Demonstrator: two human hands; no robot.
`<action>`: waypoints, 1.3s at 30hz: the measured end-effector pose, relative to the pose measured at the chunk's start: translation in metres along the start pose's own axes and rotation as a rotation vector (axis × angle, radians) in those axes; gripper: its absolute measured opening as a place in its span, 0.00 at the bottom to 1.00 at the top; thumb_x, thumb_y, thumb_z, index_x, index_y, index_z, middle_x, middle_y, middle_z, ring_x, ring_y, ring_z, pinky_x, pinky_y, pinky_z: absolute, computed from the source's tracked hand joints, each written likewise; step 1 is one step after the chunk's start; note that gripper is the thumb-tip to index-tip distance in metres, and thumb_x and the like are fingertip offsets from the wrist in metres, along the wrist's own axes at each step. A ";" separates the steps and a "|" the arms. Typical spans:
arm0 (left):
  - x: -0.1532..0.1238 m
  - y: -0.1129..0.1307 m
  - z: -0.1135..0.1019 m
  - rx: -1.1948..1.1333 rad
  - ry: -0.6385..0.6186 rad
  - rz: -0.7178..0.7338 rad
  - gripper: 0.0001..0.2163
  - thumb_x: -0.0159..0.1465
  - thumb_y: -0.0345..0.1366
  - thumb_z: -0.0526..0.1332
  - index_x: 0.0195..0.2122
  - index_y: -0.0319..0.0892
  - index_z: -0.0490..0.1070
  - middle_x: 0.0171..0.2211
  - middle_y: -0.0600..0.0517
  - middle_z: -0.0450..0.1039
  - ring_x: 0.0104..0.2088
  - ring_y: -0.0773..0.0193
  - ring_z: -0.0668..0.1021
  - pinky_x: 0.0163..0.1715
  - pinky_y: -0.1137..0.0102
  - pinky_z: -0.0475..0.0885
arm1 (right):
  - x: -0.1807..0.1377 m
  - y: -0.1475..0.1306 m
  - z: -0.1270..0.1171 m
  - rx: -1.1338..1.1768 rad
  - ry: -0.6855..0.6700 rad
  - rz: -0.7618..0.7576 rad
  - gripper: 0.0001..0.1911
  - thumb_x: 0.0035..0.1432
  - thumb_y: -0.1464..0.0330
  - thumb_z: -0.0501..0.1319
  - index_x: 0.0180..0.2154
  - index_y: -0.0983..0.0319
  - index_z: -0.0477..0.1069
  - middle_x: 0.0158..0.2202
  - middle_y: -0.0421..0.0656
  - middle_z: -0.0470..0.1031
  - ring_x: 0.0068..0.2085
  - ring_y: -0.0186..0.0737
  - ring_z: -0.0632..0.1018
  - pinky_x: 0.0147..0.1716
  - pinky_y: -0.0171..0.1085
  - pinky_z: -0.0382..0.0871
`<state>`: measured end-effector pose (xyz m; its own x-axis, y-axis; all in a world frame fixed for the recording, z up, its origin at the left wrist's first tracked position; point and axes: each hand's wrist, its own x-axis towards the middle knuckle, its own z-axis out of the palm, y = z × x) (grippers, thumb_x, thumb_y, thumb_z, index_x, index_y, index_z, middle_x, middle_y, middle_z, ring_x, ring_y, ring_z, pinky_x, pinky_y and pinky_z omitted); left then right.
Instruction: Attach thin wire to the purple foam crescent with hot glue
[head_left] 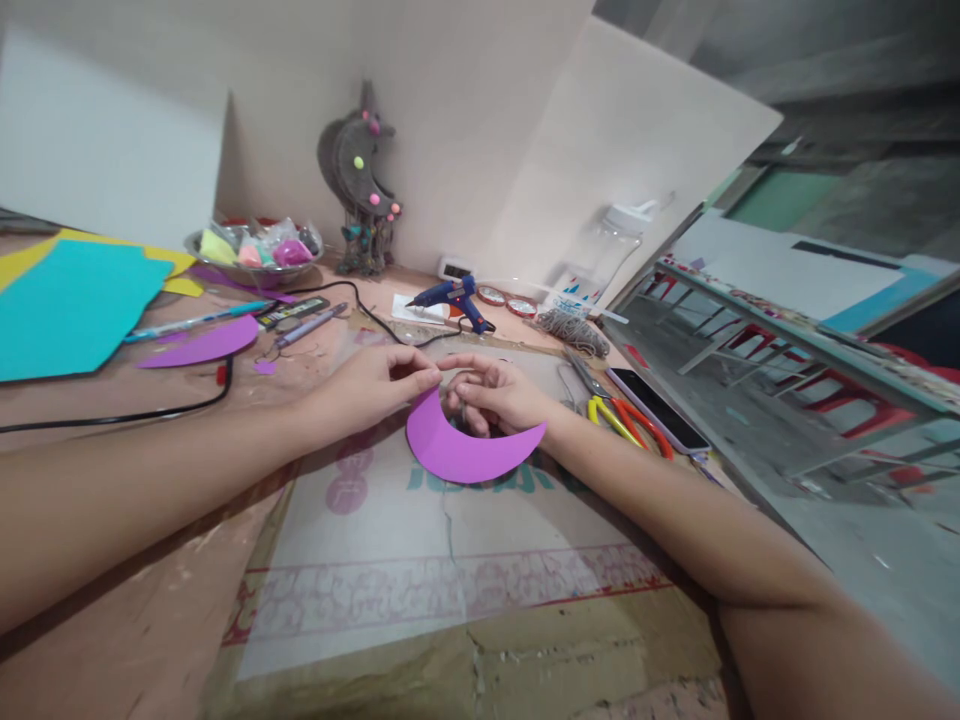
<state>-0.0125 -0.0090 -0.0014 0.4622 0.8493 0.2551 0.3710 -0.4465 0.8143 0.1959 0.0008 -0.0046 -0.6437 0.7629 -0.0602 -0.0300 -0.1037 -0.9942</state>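
Observation:
A purple foam crescent (pixel 461 455) lies on a flattened cardboard sheet (pixel 360 560) in the middle of the table. My left hand (pixel 375 385) pinches the crescent's upper left tip between thumb and forefinger. My right hand (pixel 491 395) rests on the crescent's inner curve with its fingers curled together, forefinger meeting my left fingertips. Whether the right fingers hold anything small is hidden. A blue glue gun (pixel 454 298) stands beyond my hands, its black cord (pixel 150 412) running left.
Another purple crescent (pixel 206 345), pens (pixel 195 321) and teal foam sheets (pixel 67 305) lie at left. A bowl of coloured bits (pixel 255 255) and a grey moon ornament (pixel 360 175) stand at the back. Scissors (pixel 626 415), a phone (pixel 660 410) and a plastic bottle (pixel 600 260) sit at right.

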 end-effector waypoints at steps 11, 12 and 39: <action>0.000 0.000 0.000 0.020 -0.020 0.018 0.13 0.62 0.44 0.55 0.32 0.40 0.73 0.30 0.52 0.75 0.31 0.64 0.74 0.31 0.72 0.66 | 0.000 0.001 0.009 -0.323 0.164 -0.065 0.18 0.52 0.63 0.64 0.43 0.64 0.68 0.19 0.32 0.66 0.18 0.26 0.65 0.17 0.28 0.58; 0.000 0.000 0.000 0.017 -0.027 0.022 0.13 0.62 0.44 0.55 0.33 0.40 0.73 0.31 0.51 0.75 0.32 0.64 0.74 0.31 0.71 0.66 | 0.000 0.000 0.011 -0.350 0.196 -0.057 0.16 0.51 0.63 0.64 0.40 0.65 0.69 0.19 0.33 0.66 0.18 0.25 0.64 0.17 0.28 0.57; 0.000 0.002 0.001 -0.009 -0.031 -0.058 0.13 0.61 0.44 0.57 0.35 0.40 0.75 0.33 0.50 0.77 0.34 0.61 0.75 0.31 0.70 0.68 | 0.000 0.000 0.014 -0.517 0.277 -0.050 0.13 0.46 0.61 0.66 0.30 0.65 0.72 0.23 0.38 0.70 0.23 0.28 0.68 0.24 0.31 0.62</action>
<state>-0.0111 -0.0097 0.0001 0.4647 0.8645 0.1916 0.3905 -0.3943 0.8319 0.1852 -0.0083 -0.0030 -0.4254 0.9043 0.0363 0.3664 0.2087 -0.9067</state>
